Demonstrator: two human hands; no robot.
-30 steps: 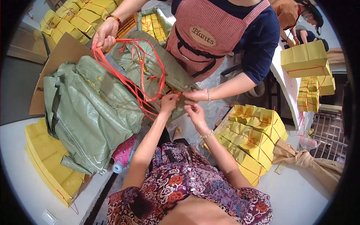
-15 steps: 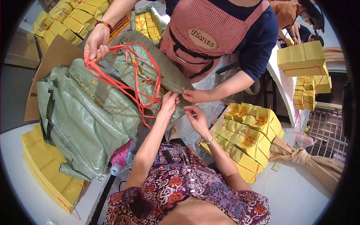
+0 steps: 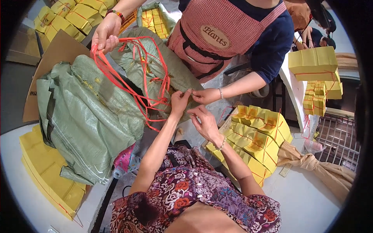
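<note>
Nearest the camera, patterned blouse (image 3: pixel 194 190); right hand (image 3: pixel 205 121) is half-curled, thumb apart from fingers, nothing visibly in it; can't tell whether its fingertips touch the sack. Left hand (image 3: pixel 180 102) is just ahead of it, fingertips pinching the near edge of the green woven sack (image 3: pixel 179 73); that sack lies ahead, between wearer and co-worker, bits of yellow showing at its mouth. Yellow paper bundles, red-tied, sit on both sides: left stack (image 3: pixel 50 165) on a white surface, right stack (image 3: pixel 248 136) beside the right forearm; folded green sacks (image 3: pixel 97 105) overlap the left stack, cardboard sheet (image 3: pixel 58 70) behind them. Across the sack, co-worker in red checked apron (image 3: pixel 210 39); one hand (image 3: pixel 208 96) is at the sack edge, right by wearer's left; the other (image 3: pixel 105 35) grips red plastic strands (image 3: pixel 116 75), which trail over the sack; farther back, more yellow bundles (image 3: pixel 79 17).
</note>
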